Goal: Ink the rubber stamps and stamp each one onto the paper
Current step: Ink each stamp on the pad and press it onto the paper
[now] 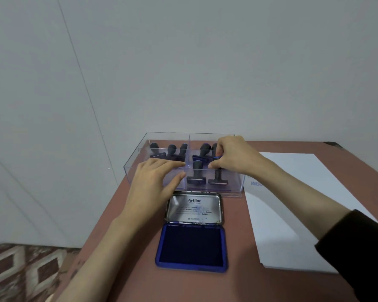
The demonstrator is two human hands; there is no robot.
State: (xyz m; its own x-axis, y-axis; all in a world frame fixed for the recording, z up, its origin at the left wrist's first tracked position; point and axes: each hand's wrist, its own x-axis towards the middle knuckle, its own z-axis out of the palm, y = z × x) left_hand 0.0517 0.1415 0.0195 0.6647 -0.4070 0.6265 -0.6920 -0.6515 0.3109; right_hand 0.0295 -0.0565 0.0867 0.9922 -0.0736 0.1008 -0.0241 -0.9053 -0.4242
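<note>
Right hand [234,156] pinching a stamp [217,158] in the clear box [234,190] — left hand [155,179] flat, empty, over its left half

A reddish-brown table [238,216] is set with a clear divided box [135,158] at the far edge, an open ink pad [192,245] (lid folded back) just before it, and white paper [292,203] at the right.

The inside of your ink pad lid [194,207] carries the brand "Artline" in bold black at its top. The word recurs in the fine print below, otherwise too small to read. Your paper [303,192] shows blue stamped letters [256,183] "AMEN", the rest hidden.
</note>
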